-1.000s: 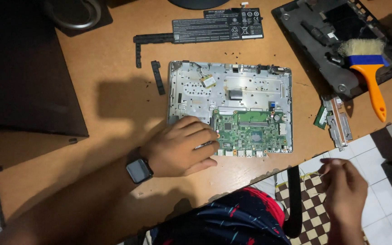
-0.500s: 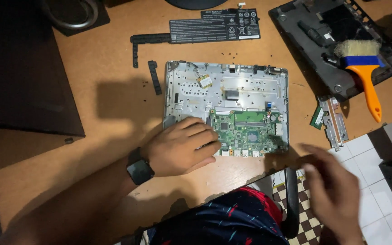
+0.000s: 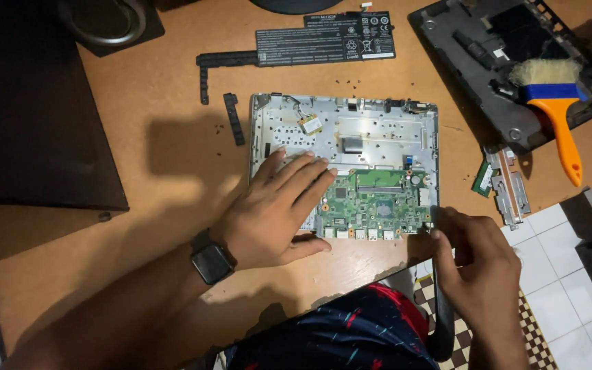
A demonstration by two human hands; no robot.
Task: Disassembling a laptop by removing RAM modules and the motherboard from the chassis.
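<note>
A single view is given, taken from a camera worn on the person's head and aimed steeply downward at a brown wooden desk (image 3: 159, 103). The opened laptop chassis (image 3: 344, 130) is held near the middle of the frame and is seen at close range, within arm's reach. Beyond the chassis, toward the top edge, the far part of the desk is shown. Below the chassis, the desk's near edge and the person's lap are seen. To the right of the chassis, white floor tiles (image 3: 556, 274) are taken in past the desk.
</note>
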